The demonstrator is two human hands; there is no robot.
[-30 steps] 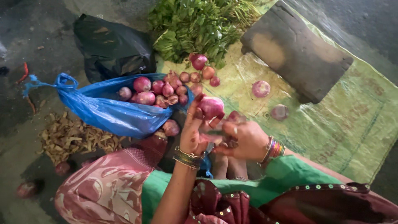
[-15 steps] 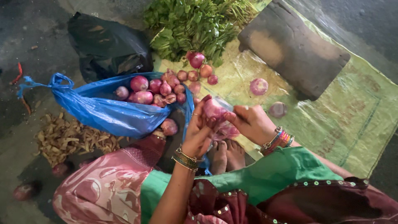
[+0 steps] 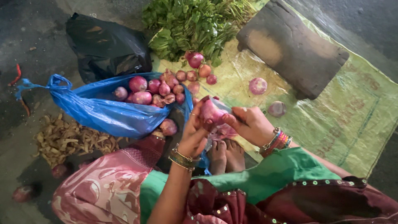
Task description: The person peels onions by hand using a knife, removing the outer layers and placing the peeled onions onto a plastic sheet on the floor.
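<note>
While your left hand (image 3: pixel 195 135) cups the red onion (image 3: pixel 212 111) from below, your right hand (image 3: pixel 248 124) pinches its skin from the right.

We wear gold bangles on our left hand (image 3: pixel 195 133) and a small ring on one finger of it, and on our right hand (image 3: pixel 248 124) a stack of bangles in many colours. Our clothing is green cloth, dark maroon cloth with small round sequins, and pink patterned cloth. Our feet are bare.
</note>
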